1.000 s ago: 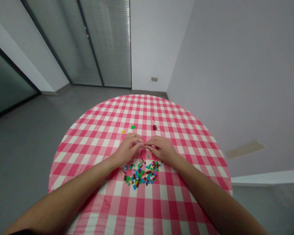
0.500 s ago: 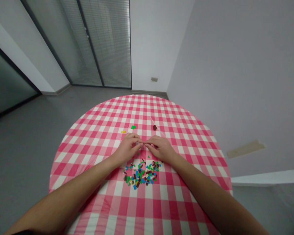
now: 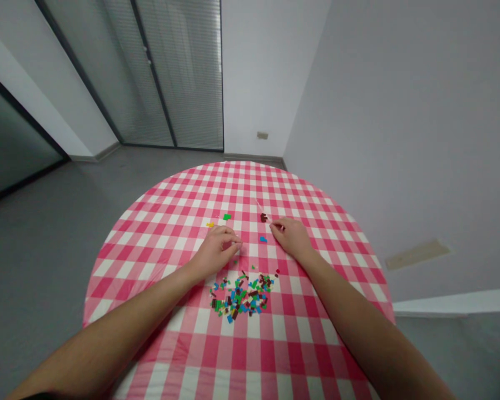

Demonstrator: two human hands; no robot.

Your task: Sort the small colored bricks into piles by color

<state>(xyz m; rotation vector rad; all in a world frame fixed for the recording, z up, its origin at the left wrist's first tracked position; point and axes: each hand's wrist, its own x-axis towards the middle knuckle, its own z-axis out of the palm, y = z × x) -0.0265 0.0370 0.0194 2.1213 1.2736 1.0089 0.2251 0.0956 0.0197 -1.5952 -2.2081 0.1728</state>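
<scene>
On the checked tabletop (image 3: 170, 183), a yellow piece (image 3: 209, 224) is seen at the far left, just beyond the left hand (image 3: 216, 251). That hand's grip is pressed together, thumb against fingertips; whether anything is pinched cannot be told. A green piece (image 3: 227, 216) lies farther back. A pile of small bricks (image 3: 241, 294) is spread nearer the body, between the forearms. A blue piece (image 3: 263, 239) lies between the hands. A dark brown piece (image 3: 264, 217) lies just beyond the right hand (image 3: 290, 238), whose grip cannot be made out.
</scene>
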